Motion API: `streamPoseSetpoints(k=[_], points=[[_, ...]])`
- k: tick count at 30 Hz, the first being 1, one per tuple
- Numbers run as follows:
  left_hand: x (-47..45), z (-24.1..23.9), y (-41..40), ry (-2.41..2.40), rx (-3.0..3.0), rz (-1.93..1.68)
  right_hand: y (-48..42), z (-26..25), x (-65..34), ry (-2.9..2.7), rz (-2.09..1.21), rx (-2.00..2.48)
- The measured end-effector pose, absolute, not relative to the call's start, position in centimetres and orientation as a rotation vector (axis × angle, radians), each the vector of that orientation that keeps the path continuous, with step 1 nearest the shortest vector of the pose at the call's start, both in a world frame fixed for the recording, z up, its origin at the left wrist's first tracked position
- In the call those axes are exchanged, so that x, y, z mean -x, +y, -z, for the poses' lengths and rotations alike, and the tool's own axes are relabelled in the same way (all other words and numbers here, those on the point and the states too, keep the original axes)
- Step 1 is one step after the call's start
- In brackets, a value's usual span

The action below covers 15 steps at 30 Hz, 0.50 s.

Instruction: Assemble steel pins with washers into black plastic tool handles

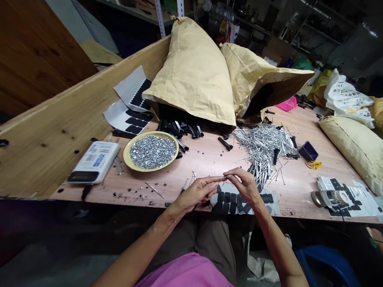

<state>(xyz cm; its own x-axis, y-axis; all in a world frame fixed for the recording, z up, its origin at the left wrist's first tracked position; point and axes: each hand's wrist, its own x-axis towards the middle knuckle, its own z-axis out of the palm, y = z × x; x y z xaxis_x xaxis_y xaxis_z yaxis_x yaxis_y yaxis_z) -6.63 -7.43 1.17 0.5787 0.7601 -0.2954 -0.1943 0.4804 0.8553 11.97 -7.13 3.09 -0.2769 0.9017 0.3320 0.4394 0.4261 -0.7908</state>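
Pink cloth shirt (190, 271); left hand (197, 193), right hand (243, 183) pinching slim grey piece (222, 179) above worktop (206, 163) front edge: likely adjusting, steadiness next.

a small thin piece (222, 179) is pinched where the fingertips of the left hand (199, 192) and the right hand (243, 183) meet, raised above the near edge of the desk (206, 159). it looks dark and slender, slanting a little, its far end slightly higher toward the right hand; the fingers cover much of it, so its full shape and any finer detail cannot be made out. just below and behind the hands, a pale sheet (275, 198) lies flat along the desk edge, carrying rounded black pads (226, 197) in uneven rows, partly hidden by the right wrist.
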Motion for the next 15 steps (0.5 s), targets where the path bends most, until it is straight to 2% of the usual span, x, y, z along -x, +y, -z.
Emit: streamPoseSetpoints(k=[5, 11, 15], points=[[6.7, -1.8, -7.3, 0.734, -0.946, -0.68, -7.1, -3.0, -11.5, -1.786, -0.817, 1.133], [6.1, -1.7, -7.4, 0.747, -0.976, -0.75, -7.5, -3.0, -10.4, -1.792, -0.535, 1.213], [6.1, -1.8, -7.4, 0.739, -0.955, -0.741, -7.4, -2.9, -10.3, -1.693, -0.715, 1.182]])
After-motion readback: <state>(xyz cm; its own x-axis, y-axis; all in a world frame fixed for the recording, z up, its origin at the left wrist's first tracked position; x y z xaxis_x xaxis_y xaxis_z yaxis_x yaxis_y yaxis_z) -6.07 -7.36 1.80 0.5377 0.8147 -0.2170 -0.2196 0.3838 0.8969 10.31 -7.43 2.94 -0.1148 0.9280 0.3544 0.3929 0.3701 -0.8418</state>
